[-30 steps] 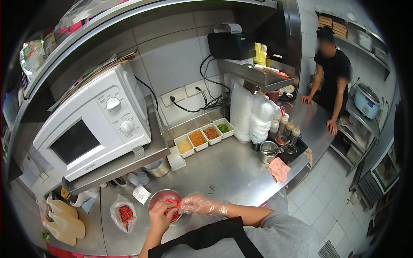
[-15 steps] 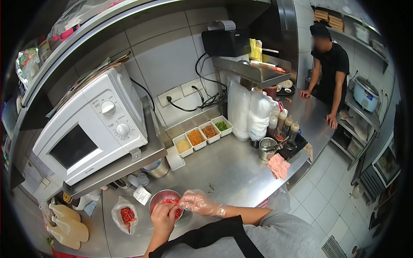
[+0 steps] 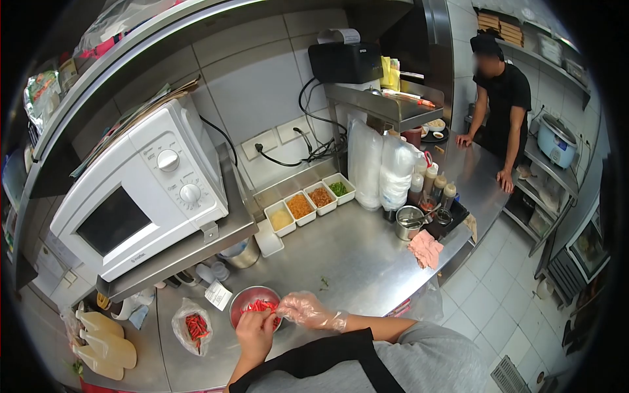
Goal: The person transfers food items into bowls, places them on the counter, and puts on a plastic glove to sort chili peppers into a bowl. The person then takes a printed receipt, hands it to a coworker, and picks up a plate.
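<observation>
A small metal bowl (image 3: 244, 298) of red chilies (image 3: 260, 305) stands on the steel counter close to me. My bare left hand (image 3: 254, 332) and my right hand (image 3: 306, 310), which wears a clear plastic glove, meet over the bowl's near rim. Both pinch the same red chili between their fingertips. A clear plastic bag of red chilies (image 3: 194, 324) lies to the left of the bowl, with a white paper label (image 3: 217, 295) beside it.
A white microwave (image 3: 141, 196) sits on a shelf at left. Several white tubs of condiments (image 3: 308, 204) line the back wall. Stacked plastic containers (image 3: 383, 173), sauce bottles (image 3: 438, 188), a metal cup (image 3: 409, 228) and a pink cloth (image 3: 425, 247) stand right. Another person (image 3: 501, 105) leans on the far counter.
My hands stay over the bowl with small finger movements on the chili. The camera view has shifted slightly; the other person has barely moved.
</observation>
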{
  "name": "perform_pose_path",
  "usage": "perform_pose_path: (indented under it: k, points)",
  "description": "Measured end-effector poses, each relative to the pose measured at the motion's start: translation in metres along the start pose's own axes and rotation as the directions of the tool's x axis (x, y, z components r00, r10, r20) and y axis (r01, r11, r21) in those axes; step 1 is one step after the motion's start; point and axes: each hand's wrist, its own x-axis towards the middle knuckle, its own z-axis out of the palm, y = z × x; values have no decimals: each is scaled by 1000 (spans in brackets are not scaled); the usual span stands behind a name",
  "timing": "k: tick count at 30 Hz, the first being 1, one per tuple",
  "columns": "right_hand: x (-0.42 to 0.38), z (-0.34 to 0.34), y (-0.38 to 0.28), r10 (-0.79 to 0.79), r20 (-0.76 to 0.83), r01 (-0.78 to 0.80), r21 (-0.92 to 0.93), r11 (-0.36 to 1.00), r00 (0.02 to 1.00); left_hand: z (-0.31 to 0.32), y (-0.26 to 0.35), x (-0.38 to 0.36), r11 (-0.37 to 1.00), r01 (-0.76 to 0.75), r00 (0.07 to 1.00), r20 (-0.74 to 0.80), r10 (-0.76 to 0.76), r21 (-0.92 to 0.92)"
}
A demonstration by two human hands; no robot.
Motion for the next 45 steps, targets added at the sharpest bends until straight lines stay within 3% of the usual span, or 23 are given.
perform_pose_path:
  k: [1,2,3,4,5,8,11,12,13,14,15,18,21,24,27,30,34,38,40,45]
  points:
    - [0,-3,-2,46,53,-50,69,996,997,-1,-2,-1,999,33,999,19,-33,-19]
    - [0,-6,-4,90,110,-105,136,985,990,-1,-7,-3,928,244,969,114,-220,-283]
    - [0,-8,-7,82,145,-104,157,982,986,0,-14,-4,745,443,896,253,-364,-498]
    - [0,-11,-10,73,178,-104,177,979,981,1,-21,-5,475,605,791,417,-447,-639]
    - [0,-12,-12,63,211,-105,196,975,975,-2,-28,-6,387,608,791,482,-377,-694]
    - [1,-7,-11,-145,218,98,212,972,965,0,-62,-23,170,697,713,651,-258,-696]
    - [1,0,-10,-116,143,96,145,985,983,-5,-43,-20,367,621,780,501,-375,-693]
    - [1,4,-8,-60,143,49,79,996,988,-9,-34,-16,643,502,864,369,-342,-579]
    - [0,8,-6,-2,143,1,12,1000,990,-13,-22,-12,852,342,933,250,-258,-396]
    - [-2,14,-4,57,142,-50,-54,997,988,-16,-16,-10,974,157,979,156,-132,-166]
    - [-4,20,-4,98,135,-85,-97,992,986,-11,-17,-9,995,-61,995,70,66,-73]
    - [-10,25,-13,130,95,-115,-144,983,987,-10,-20,-16,992,-126,985,119,124,9]
    - [-16,30,-6,168,134,-154,-111,982,977,-15,-20,-17,989,-144,977,156,147,-35]
    - [-16,33,-9,153,133,-125,-202,971,979,-22,-22,-17,985,-168,972,160,173,-45]
    - [-20,39,-9,-116,50,126,-286,950,992,-28,-21,-15,984,-153,973,162,166,-91]
    - [-20,44,-11,-117,63,131,-329,935,991,-32,-24,-16,979,-130,980,132,152,-158]
    - [-15,46,-16,-276,81,285,-400,871,958,-34,-35,-13,974,-114,988,82,131,-194]
    - [-3,54,-23,-304,79,299,-527,795,949,-37,-39,-12,975,-154,986,38,162,-157]
    - [4,60,-24,-309,62,285,-589,757,949,-38,-39,-13,984,-104,994,25,109,-142]
    - [10,73,-25,-151,32,145,-534,833,988,-40,-50,-20,976,8,999,-30,-15,-217]
